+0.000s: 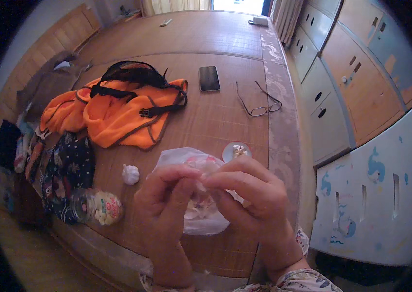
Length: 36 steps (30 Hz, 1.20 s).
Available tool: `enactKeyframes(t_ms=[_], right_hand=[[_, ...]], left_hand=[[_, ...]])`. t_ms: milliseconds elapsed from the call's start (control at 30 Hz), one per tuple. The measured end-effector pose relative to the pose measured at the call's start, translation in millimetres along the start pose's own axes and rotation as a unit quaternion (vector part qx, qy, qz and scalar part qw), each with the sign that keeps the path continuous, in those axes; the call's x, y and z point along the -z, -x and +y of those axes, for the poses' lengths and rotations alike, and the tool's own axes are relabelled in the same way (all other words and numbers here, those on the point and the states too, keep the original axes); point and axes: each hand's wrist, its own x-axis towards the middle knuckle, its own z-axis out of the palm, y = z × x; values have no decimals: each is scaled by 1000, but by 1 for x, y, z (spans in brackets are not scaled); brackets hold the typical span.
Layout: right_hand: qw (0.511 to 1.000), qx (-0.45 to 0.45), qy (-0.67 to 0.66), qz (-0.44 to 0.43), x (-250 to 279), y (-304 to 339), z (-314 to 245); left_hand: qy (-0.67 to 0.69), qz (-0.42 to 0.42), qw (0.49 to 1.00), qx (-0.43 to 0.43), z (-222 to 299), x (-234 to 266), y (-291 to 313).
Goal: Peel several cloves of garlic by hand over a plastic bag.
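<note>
My left hand (169, 192) and my right hand (252, 190) meet at the fingertips. Each is closed in a pinch on something small and pale, mostly hidden by the fingers. Beneath them lies a white plastic bag (206, 227), spread out with papery scraps on it. Just beyond my right hand, a small round dish (227, 152) holds pale garlic cloves (239, 151). A whole garlic bulb (130, 174) sits to the left of my left hand. Farther left, a clear jar (83, 206) with red print has pale cloves inside.
Woven matting (235, 63) covers the broad surface. An orange cloth (118, 121) with a black strapped bag (133, 73) lies far left, near dark patterned fabric (72, 163). A phone (209, 79) and eyeglasses (259, 111) rest beyond the dish. Cabinets (361, 78) line the right.
</note>
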Motion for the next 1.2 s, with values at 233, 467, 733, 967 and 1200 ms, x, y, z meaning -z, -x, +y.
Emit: enactKeyframes(t_ms=[233, 467, 733, 967, 1200], right_hand=[[996, 39, 74, 26, -6, 3, 7], [996, 37, 46, 71, -14, 6, 5], [997, 6, -7, 80, -22, 5, 5], [995, 34, 73, 61, -16, 4, 7], [989, 87, 95, 77, -21, 1, 15]], left_hand=[[-120, 33, 991, -45, 6, -10, 2], [-72, 50, 995, -48, 0, -13, 6], [-71, 51, 996, -15, 2, -13, 3], [14, 30, 999, 34, 7, -12, -1], [63, 20, 997, 40, -8, -6, -1]])
